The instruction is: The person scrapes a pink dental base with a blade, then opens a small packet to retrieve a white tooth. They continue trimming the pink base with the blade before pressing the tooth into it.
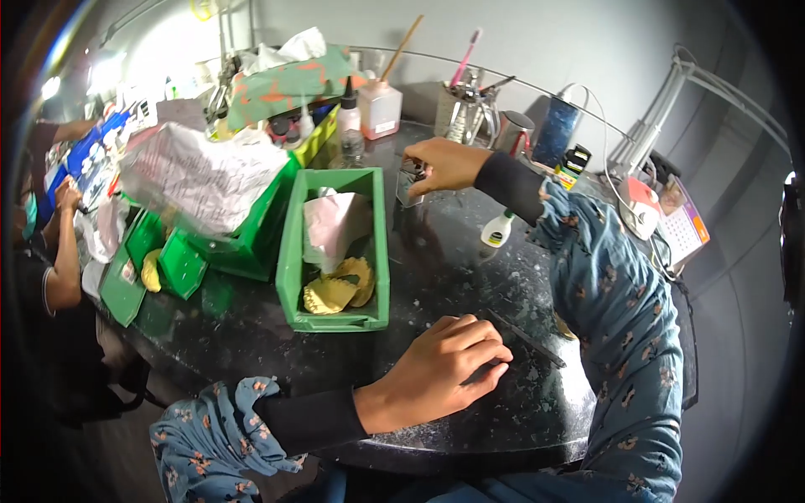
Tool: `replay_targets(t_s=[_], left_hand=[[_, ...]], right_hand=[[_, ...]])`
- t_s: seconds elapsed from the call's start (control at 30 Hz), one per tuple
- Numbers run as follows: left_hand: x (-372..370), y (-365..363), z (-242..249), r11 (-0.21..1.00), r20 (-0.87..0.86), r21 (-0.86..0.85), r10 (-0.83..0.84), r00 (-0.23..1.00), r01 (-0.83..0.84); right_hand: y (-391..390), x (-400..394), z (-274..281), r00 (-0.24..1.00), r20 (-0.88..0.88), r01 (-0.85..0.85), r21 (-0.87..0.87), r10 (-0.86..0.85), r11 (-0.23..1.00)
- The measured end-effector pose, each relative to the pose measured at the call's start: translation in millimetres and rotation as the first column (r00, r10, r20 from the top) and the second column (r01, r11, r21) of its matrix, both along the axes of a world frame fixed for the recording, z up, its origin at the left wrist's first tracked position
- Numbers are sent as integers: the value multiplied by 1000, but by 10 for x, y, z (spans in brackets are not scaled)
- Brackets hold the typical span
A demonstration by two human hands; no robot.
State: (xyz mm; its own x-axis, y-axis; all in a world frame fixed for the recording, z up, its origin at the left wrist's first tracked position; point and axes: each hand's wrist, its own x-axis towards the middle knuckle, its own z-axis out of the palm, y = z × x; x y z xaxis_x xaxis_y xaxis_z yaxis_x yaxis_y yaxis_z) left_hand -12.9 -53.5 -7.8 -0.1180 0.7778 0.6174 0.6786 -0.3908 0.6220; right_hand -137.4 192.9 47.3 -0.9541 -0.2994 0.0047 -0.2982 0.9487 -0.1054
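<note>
My right hand [450,164] reaches across to the far side of the table, with its thumb and fingers closed about the top of a small clear box [407,191]. Whether the fingertips also hold something inside it is hidden. My left hand [440,369] rests near the front edge, fingers curled in and thumb close to the index finger; the palm is out of sight. Between the hands and to the left stands a green bin [289,243] with yellowish dental casts [334,293] and a pinkish paper [331,218] in it. A thin dark tool [530,339] lies right of my left hand.
A small white bottle [496,230] lies right of the bin. Behind are a dropper bottle [350,117], a pink-liquid bottle [380,109] and a tool cup [457,113]. More green bins [251,222] stand left. A co-worker's arm [63,243] shows at far left; a lamp [654,126] stands right.
</note>
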Motion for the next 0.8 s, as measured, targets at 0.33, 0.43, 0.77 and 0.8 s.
replay_targets(t_s=[0.33, 0.43, 0.77, 0.8], left_hand=[[-35, 15, 143, 993, -138, 31, 115, 984, -111], [-38, 2, 145, 994, -103, 43, 101, 989, -97], [-304, -18, 536, 816, -392, 262, 578, 715, -516], [-350, 5, 553, 744, -425, 228, 656, 623, -628]], right_hand=[[383, 498, 350, 969, -164, 188, -4, -186, 982], [163, 1249, 1089, 925, -57, 359, -188, -375, 914], [448, 3471, 735, 661, -506, 509, -240, -554, 827], [519, 3589, 559, 639, -516, 508, -273, -570, 817]])
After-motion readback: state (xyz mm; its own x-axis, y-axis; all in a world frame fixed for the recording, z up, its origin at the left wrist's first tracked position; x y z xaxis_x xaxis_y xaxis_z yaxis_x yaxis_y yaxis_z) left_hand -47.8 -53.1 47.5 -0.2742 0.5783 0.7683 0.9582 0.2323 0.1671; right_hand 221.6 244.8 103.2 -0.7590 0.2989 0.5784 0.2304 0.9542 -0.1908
